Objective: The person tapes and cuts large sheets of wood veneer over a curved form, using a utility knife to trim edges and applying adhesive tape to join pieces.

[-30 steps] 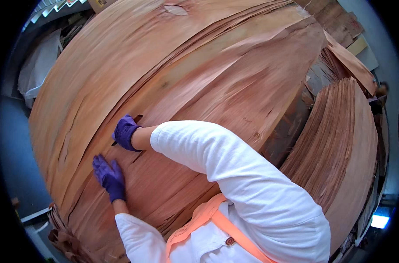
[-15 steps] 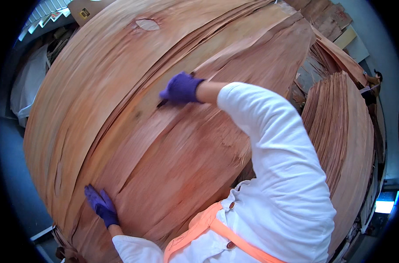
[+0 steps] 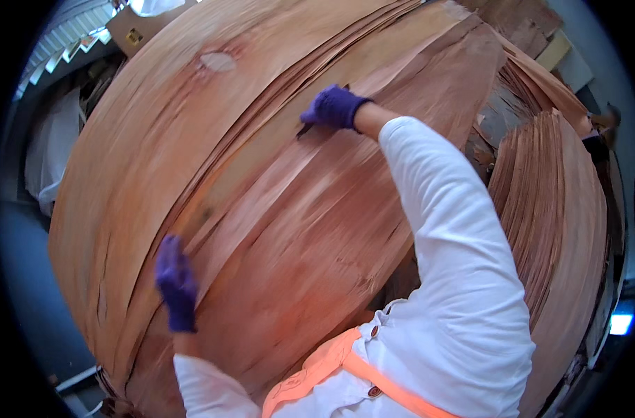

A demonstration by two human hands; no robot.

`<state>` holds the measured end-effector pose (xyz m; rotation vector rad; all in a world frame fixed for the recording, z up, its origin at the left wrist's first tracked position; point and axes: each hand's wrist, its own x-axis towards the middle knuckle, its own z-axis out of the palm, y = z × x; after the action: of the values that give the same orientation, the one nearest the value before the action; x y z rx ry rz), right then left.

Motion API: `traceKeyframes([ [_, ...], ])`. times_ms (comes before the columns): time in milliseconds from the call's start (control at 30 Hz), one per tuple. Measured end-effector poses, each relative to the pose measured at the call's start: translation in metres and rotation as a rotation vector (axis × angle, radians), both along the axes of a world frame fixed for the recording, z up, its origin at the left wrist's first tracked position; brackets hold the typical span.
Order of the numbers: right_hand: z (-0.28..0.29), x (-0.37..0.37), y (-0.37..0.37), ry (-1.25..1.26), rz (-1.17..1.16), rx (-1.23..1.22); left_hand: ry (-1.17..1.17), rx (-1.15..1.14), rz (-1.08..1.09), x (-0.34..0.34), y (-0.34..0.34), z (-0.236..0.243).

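While the left hand (image 3: 176,282), gloved in purple, lies flat and released on the near left part of the top veneer sheet (image 3: 296,230), the right hand (image 3: 333,109) reaches far across it and curls at a split edge; whether it pinches that edge I cannot tell. That sheet tops a big stack (image 3: 143,139), a second stack (image 3: 561,230) stands at right, partly hidden by the white sleeve (image 3: 457,244). Motion blurs the sheet's middle.
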<state>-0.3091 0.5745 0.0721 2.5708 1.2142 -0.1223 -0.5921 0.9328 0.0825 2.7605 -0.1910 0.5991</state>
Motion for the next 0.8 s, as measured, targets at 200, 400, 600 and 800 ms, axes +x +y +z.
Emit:
traceKeyframes([
  [200, 0.0, -0.008, 0.008, -0.024, -0.093, 0.065, 0.007, 0.008, -0.437, 0.122, -0.163, -0.029],
  [400, 0.0, -0.004, -0.007, 0.03, -0.125, 0.088, 0.082, 0.213, -0.3, 0.126, -0.189, -0.047],
  [600, -0.007, 0.027, -0.054, 0.033, -0.127, 0.073, 0.131, 0.236, -0.275, 0.125, -0.187, -0.043],
  [800, -0.003, 0.053, -0.119, -0.05, -0.247, 0.033, 0.14, 0.199, -0.287, 0.127, -0.189, -0.042],
])
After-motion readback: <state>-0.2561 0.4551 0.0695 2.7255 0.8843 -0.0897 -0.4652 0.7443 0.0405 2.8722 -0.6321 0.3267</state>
